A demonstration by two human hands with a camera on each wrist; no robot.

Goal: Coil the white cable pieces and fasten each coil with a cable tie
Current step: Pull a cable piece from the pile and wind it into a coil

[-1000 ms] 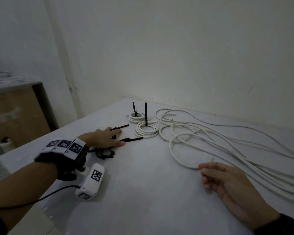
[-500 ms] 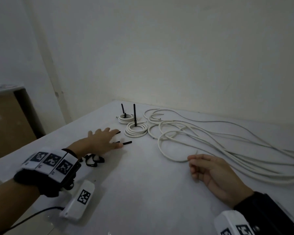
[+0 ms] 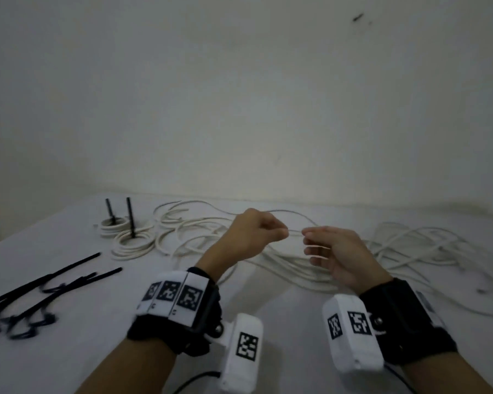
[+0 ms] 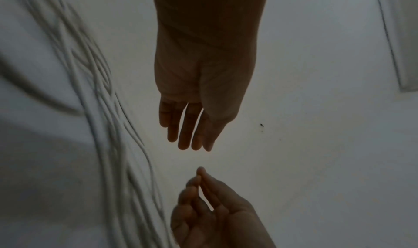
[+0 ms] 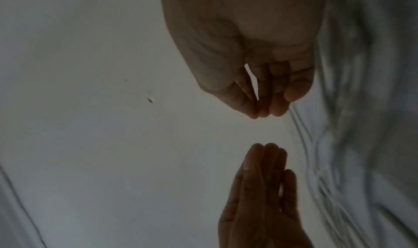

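Observation:
Loose white cable (image 3: 282,270) lies in long tangled strands across the middle and right of the table. My left hand (image 3: 283,233) hovers over it with its fingers curled. In the left wrist view the left hand (image 4: 199,175) has thumb and fingertips pressed together, and no strand shows between them. My right hand (image 3: 308,243) faces it a few centimetres away, fingers nearly straight and holding nothing, as the right wrist view (image 5: 269,149) also shows. Two finished coils (image 3: 131,248) (image 3: 108,227) lie at the back left, each with a black tie sticking up.
Several loose black cable ties (image 3: 54,280) lie on the white table (image 3: 69,365) at the left, blurred near the edge. A pale wall rises right behind the table. More cable loops (image 3: 427,251) spread toward the right edge.
My left hand left the black ties and moved right over the cable, curling its fingers. The right hand lifted off the table to meet it. The head view swung right and down.

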